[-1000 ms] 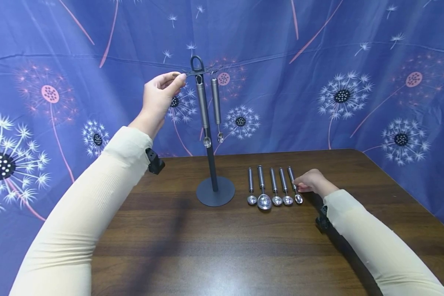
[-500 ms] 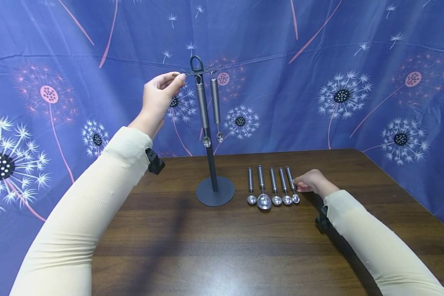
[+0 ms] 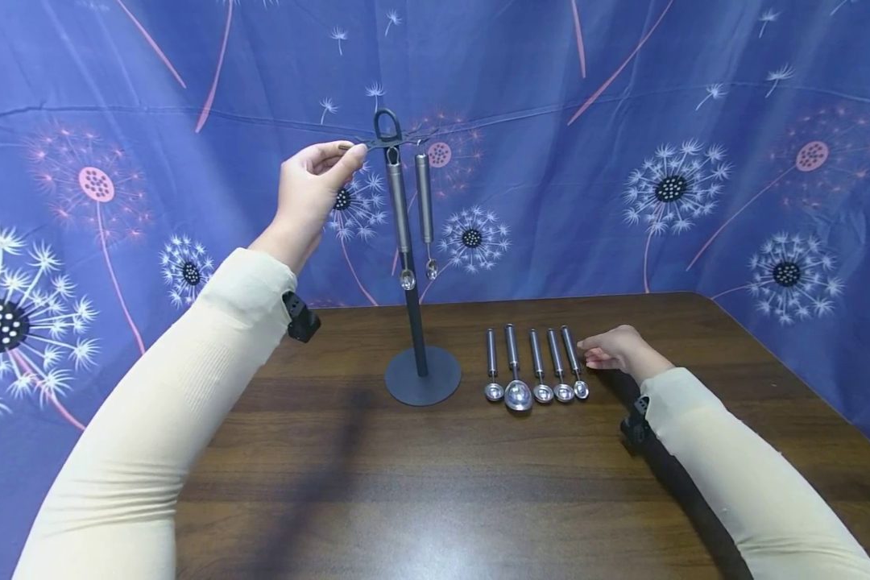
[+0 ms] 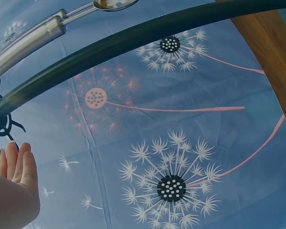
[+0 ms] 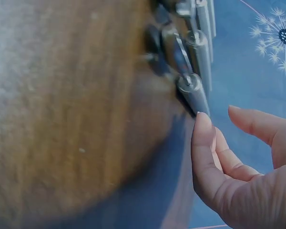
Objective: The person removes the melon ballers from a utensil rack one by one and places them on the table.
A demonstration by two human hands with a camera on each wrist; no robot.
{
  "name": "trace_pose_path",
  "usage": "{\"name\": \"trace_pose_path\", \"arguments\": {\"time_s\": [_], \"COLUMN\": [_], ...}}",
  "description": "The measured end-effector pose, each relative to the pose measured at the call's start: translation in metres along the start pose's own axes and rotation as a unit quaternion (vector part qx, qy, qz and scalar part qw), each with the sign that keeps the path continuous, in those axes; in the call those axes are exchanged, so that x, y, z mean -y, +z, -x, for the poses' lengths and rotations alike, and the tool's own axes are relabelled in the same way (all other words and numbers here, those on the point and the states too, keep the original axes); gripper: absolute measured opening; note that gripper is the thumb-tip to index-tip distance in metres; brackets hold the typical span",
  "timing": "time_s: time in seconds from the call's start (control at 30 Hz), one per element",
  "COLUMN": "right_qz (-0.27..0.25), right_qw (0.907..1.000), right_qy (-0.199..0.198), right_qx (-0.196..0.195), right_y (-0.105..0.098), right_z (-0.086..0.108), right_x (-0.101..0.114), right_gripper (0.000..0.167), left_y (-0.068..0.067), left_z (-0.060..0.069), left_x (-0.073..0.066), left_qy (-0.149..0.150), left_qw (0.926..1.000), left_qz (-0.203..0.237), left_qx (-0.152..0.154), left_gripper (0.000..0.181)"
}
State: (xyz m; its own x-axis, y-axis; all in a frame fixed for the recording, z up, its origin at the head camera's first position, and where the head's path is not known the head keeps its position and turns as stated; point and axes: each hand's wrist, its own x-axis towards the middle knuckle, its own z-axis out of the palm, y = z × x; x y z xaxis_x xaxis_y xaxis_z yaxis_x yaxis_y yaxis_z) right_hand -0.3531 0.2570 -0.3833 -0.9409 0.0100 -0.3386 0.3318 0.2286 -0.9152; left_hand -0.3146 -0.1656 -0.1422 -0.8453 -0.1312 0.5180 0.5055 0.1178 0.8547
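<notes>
Right hand (image 3: 619, 350) is beside spoon (image 3: 569, 351); only blurred wrist view suggests contact.

So the stand (image 3: 416, 330) is on my table (image 3: 435, 491), with the cloth (image 3: 544, 201) hanging behind everything. Two spoons (image 3: 399, 205) hang from the stand's top, and my left hand (image 3: 310, 191) is up there too, on the left side. Five more spoons (image 3: 536, 354) lie in a row right of the base (image 3: 415, 392), bowls (image 3: 518, 395) toward me. My right hand (image 3: 618, 351) is just past the row's right end.
</notes>
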Motion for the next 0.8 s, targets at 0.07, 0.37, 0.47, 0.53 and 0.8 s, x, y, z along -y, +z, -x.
{"name": "trace_pose_path", "arguments": {"time_s": [0.07,0.37,0.47,0.53,0.8], "right_qz": [0.0,-0.005,-0.018,-0.027,-0.035], "right_qw": [1.0,0.9999,0.9996,0.9992,0.9953], "right_qy": [-0.002,-0.01,-0.017,-0.021,-0.077], "right_qx": [0.0,0.002,0.012,0.02,0.048], "right_y": [-0.001,-0.001,0.001,0.003,0.018], "right_z": [0.001,0.009,0.012,0.013,0.017], "right_x": [0.004,0.021,0.028,0.034,0.057], "right_gripper": [0.005,0.019,0.02,0.019,0.039], "left_y": [0.0,-0.002,-0.002,-0.002,0.0], "left_z": [0.001,0.007,0.008,0.008,0.008], "left_x": [-0.002,-0.004,-0.005,-0.005,-0.006], "left_qy": [0.001,-0.016,-0.017,-0.014,-0.013], "left_qw": [1.0,0.9995,0.9994,0.9994,0.9991], "left_qz": [-0.005,0.025,0.029,0.032,0.04], "left_qx": [0.001,0.008,0.008,0.007,-0.003], "left_gripper": [0.031,0.024,0.022,0.021,0.019]}}
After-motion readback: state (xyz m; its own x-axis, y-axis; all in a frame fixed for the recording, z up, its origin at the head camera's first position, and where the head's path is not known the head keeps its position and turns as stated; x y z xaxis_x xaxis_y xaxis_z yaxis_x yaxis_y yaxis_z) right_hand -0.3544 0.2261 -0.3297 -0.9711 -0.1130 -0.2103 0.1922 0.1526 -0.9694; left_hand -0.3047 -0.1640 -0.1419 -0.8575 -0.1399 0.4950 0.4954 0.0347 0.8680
